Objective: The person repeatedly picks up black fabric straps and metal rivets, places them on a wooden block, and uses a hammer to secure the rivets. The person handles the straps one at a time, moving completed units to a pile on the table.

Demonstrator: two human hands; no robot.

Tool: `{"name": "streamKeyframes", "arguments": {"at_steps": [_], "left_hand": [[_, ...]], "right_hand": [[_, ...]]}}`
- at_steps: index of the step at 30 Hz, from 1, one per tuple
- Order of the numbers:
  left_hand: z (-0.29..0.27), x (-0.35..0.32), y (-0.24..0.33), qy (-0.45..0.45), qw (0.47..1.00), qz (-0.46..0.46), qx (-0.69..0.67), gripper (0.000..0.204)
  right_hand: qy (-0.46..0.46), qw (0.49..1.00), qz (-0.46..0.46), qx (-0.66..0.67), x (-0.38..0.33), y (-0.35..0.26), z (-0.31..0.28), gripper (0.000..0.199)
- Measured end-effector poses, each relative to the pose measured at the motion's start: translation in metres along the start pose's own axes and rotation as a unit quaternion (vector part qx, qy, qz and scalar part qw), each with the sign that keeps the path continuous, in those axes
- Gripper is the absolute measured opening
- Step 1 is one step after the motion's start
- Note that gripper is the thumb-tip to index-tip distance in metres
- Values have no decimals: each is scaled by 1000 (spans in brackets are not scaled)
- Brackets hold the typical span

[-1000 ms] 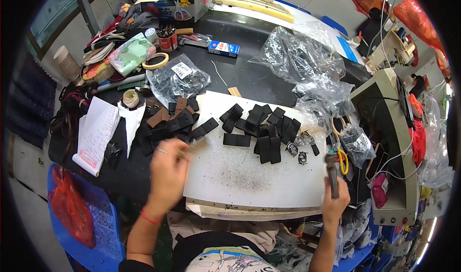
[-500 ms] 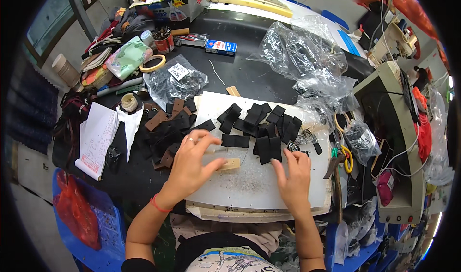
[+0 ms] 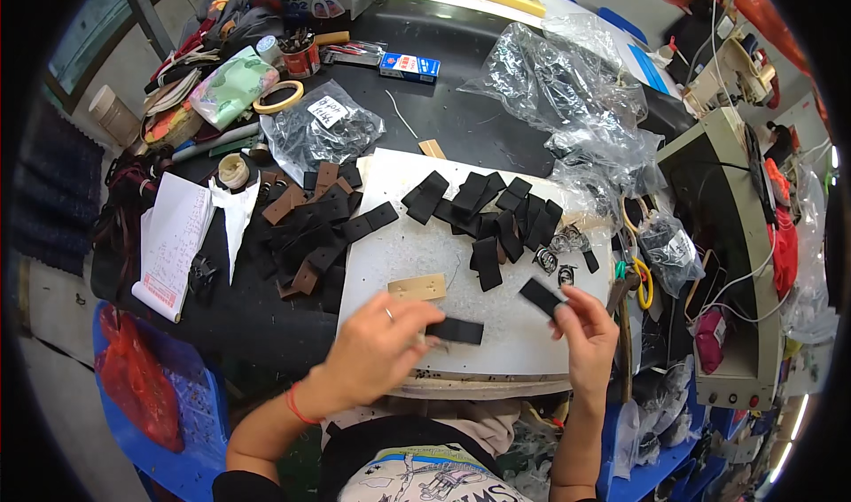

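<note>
Left hand: the left hand (image 3: 377,347) lies near the front edge of the white board (image 3: 417,245), fingers curled and pinching the left end of a flat black strip (image 3: 456,330) against the board.
Black strip: it lies flat and roughly level on the near part of the board, just near of the tan piece (image 3: 417,287).
Right hand: the right hand (image 3: 587,338) is raised at the board's near right corner, thumb and fingers pressed together on one end of a second black piece (image 3: 541,296), which tilts up toward the far left.
Tan piece: a small pale tan rectangle, flat on the board, just beyond the left hand's knuckles and apart from both hands.
Black pile: a heap of black cut pieces (image 3: 492,210) lies on the far right part of the board, well apart from the hands.
Dark pile: black and brown cut pieces (image 3: 310,227) are spread on the dark surface (image 3: 461,103) just left of the board.
Metal parts: small metal fittings (image 3: 554,254) lie at the board's right edge, beyond the right hand.
Bags: crumpled clear plastic bags (image 3: 567,85) sit on the far right; a smaller bag with a white label (image 3: 324,130) sits far left of the board.
Notepad: a white notepad (image 3: 173,241) lies at the left.
Scissors: yellow-handled scissors (image 3: 640,276) lie right of the board.
</note>
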State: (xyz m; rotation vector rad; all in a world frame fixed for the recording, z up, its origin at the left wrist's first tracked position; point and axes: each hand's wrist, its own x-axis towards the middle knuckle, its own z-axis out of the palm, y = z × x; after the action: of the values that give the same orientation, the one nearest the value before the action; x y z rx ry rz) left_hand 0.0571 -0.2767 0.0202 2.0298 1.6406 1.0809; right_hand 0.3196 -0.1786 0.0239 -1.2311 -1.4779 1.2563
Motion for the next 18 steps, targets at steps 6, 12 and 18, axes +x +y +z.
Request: {"name": "streamKeyframes", "arguments": {"at_steps": [6,12,18], "left_hand": [[16,-25,5,26,999,-42,-3,69],[20,-21,2,63,997,-35,-38,57],[18,-22,-2,-4,1000,-2,9,32]], "right_hand": [[-158,981,115,2,-18,-10,38,15],[-177,979,43,-96,-16,-8,57,13],[-147,961,-72,-223,-17,-11,53,16]]}}
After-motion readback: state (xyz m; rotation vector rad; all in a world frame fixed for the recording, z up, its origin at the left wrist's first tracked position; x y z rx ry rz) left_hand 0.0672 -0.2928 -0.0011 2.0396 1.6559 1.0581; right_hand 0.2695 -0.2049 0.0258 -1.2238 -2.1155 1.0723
